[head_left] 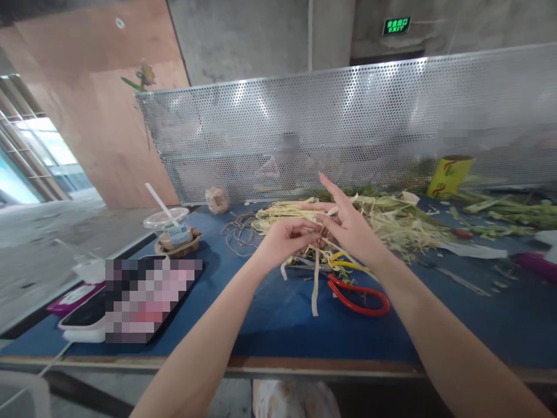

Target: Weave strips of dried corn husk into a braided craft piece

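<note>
My left hand (287,235) is curled, its fingertips pinching pale leaf strips (315,284) that hang down toward the blue table (270,313). My right hand (348,223) meets it from the right, thumb and lower fingers pinched on the same strips, index finger stretched upward. Both hands hover just above red-handled scissors (359,296) and yellow-handled scissors (346,264) lying on the table. Behind the hands lies a heap of pale and green leaf strips (391,223).
A lidded plastic cup with a straw (172,226) stands at the left, beside a pixelated flat object (148,299). A perforated metal screen (348,122) closes the table's far side. A yellow container (448,177), green stalks (509,209) and string coils (239,232) lie around.
</note>
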`<state>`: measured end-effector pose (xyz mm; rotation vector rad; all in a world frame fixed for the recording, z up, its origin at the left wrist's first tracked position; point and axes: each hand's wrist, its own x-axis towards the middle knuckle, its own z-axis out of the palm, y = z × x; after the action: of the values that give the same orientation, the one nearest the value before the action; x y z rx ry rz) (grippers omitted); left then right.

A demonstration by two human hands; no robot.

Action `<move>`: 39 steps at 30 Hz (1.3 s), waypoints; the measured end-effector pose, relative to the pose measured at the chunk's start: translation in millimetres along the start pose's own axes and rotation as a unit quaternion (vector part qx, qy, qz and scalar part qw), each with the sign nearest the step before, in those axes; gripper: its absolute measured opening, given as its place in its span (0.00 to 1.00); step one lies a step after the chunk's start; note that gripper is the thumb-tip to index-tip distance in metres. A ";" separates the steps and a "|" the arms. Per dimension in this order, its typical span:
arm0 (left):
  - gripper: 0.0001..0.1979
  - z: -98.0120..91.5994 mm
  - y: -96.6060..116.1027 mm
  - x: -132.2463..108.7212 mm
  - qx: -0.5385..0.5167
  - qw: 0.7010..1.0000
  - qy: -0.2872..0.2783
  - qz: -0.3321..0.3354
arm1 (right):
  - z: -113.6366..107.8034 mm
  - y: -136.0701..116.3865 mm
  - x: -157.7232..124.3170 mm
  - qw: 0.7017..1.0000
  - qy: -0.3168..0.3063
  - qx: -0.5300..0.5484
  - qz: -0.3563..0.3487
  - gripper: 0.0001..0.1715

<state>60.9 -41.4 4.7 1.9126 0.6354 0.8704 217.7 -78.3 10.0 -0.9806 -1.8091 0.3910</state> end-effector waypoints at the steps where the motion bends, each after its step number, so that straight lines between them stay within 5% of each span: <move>1: 0.13 0.9 0.4 -0.1 0.010 1.000 0.001 -0.004 | 0.5 0.2 -0.3 1.000 0.004 -0.015 -0.006 0.36; 11: 0.06 6.1 -4.3 1.0 0.130 0.991 -0.006 0.026 | 0.7 -4.0 -1.4 0.976 -0.016 -0.213 -0.033 0.38; 18: 0.07 6.1 -5.1 1.0 0.197 0.977 -0.002 0.083 | 1.5 -8.3 -1.9 0.988 -0.018 -0.149 -0.022 0.39; 24: 0.07 -0.3 -3.2 0.9 0.205 0.977 -0.014 0.059 | -4.5 -5.2 -1.9 0.998 -0.068 0.001 0.004 0.56; 33: 0.09 -3.1 -6.6 1.7 0.022 1.000 -0.008 0.006 | -23.6 -3.5 -1.4 0.987 -0.129 0.095 0.019 0.64; 39: 0.12 -1.2 0.3 -1.3 -0.039 0.999 0.009 -0.023 | -35.7 2.9 9.0 0.992 -0.125 0.000 0.008 0.60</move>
<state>59.2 -41.8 4.9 1.8161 0.6450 0.8710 248.8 -75.4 29.6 -0.9808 -2.0258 0.5431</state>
